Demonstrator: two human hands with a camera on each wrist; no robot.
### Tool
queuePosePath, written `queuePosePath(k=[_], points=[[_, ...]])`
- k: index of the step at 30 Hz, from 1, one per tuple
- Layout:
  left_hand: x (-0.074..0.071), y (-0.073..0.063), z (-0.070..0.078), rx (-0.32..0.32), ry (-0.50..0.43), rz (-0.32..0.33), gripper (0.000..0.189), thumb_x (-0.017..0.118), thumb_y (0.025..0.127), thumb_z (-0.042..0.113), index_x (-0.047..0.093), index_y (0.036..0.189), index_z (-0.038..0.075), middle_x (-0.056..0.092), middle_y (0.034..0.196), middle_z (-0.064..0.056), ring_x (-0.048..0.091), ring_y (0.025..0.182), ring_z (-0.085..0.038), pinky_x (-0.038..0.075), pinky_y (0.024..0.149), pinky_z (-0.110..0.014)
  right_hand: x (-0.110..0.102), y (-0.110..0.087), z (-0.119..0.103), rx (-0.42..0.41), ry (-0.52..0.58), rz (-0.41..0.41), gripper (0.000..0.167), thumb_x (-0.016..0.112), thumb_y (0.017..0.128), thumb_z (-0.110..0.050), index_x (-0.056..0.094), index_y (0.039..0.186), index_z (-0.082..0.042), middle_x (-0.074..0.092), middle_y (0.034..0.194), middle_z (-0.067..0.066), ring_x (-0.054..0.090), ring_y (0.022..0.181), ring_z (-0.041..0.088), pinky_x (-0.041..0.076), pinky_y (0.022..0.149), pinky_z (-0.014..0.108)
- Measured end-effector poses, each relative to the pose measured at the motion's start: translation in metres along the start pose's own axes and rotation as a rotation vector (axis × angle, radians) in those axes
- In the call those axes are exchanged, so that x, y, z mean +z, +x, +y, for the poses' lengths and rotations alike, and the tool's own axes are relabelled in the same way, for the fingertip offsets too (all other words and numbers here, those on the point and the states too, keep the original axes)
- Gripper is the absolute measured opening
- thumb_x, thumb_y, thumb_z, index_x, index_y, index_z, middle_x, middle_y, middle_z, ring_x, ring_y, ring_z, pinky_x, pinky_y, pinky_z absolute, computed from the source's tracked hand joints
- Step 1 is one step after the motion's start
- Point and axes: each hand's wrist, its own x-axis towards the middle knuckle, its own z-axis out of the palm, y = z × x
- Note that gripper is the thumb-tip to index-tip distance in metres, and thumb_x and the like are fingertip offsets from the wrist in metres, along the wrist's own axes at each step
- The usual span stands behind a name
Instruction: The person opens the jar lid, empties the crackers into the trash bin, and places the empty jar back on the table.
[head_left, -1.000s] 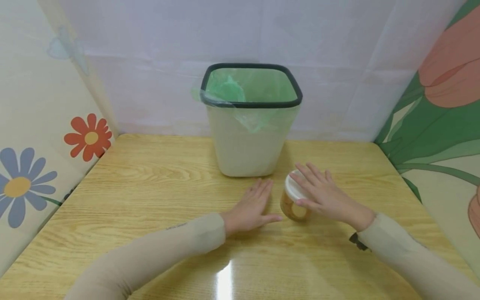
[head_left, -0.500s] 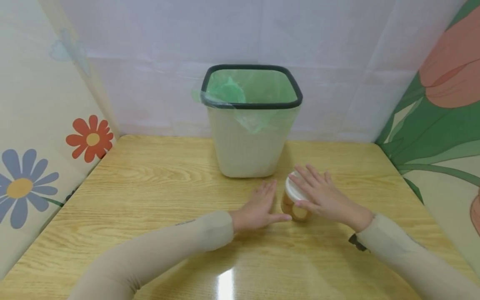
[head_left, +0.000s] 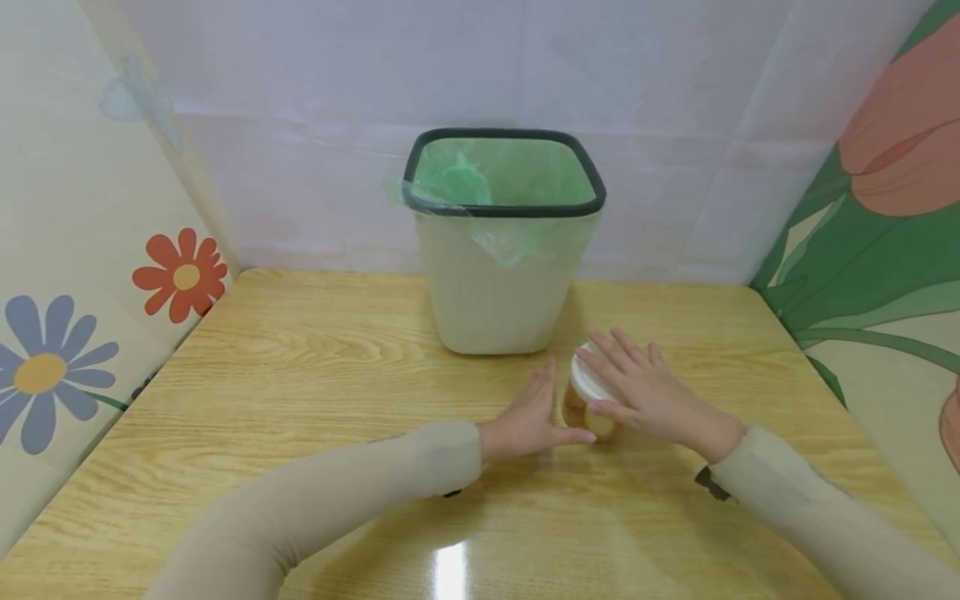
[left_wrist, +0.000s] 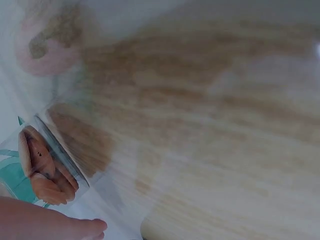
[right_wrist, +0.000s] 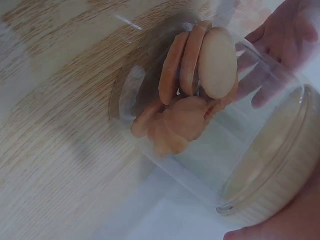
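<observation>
The clear jar (head_left: 576, 410) of biscuits (right_wrist: 217, 62) stands on the tabletop (head_left: 337, 358) between my hands, its long axis upright. My right hand (head_left: 656, 400) is the nearer, resting over the white lid (head_left: 588, 379) from above with fingers straight and slightly spread. From my left hand (head_left: 525, 427) the jar lies just to the right, facing the gap between parted thumb and fingers; whether they touch its wall I cannot tell.
</observation>
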Motion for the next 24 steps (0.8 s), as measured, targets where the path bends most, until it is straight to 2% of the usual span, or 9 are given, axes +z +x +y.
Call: queuePosePath(k=[4,10,17,19,24], points=[[0.002,0.003,0.002,0.005,-0.04,-0.009,0.115,0.075,0.084,0.042,-0.004,0.151,-0.008,-0.004,0.157,-0.028,0.003,0.145,-0.039,0.01,0.116,-0.047,0.0,0.001,-0.002,0.008,-0.017,-0.003,0.072,0.047,0.098,-0.051,0.032,0.15,-0.004,0.017,0.158,0.02,0.011,0.142,0.048,0.013,0.099,0.079],[0.006,0.008,0.001,-0.064,-0.141,-0.036,0.121,0.079,0.081,0.04,-0.009,0.152,-0.003,-0.01,0.158,-0.023,-0.002,0.145,-0.037,0.011,0.115,-0.05,0.0,0.003,-0.002,0.019,-0.017,0.001,0.072,0.05,0.098,-0.05,0.031,0.151,-0.005,0.018,0.158,0.021,0.012,0.141,0.049,0.013,0.098,0.079],[0.014,0.016,0.002,-0.091,-0.25,0.01,0.125,0.085,0.076,0.03,-0.008,0.152,-0.003,-0.008,0.157,-0.025,0.001,0.145,-0.037,0.013,0.115,-0.051,0.002,0.004,-0.002,0.027,-0.024,0.006,0.072,0.051,0.096,-0.051,0.034,0.15,-0.005,0.021,0.156,0.022,0.014,0.141,0.049,0.014,0.099,0.078],[0.016,0.018,0.004,-0.083,-0.315,0.027,0.124,0.085,0.076,0.026,-0.009,0.152,-0.003,-0.006,0.158,-0.026,0.003,0.145,-0.037,0.013,0.115,-0.051,0.003,0.005,-0.002,0.025,-0.028,0.01,0.072,0.051,0.096,-0.051,0.035,0.15,-0.005,0.022,0.156,0.023,0.015,0.14,0.05,0.015,0.099,0.078],[0.018,0.025,0.004,0.028,-0.469,0.056,0.117,0.084,0.076,0.012,-0.003,0.154,0.006,0.008,0.158,-0.019,0.019,0.143,-0.03,0.018,0.115,-0.043,0.004,0.006,-0.002,0.023,-0.035,0.019,0.072,0.05,0.096,-0.054,0.036,0.149,-0.008,0.025,0.155,0.022,0.019,0.14,0.05,0.018,0.097,0.079]])
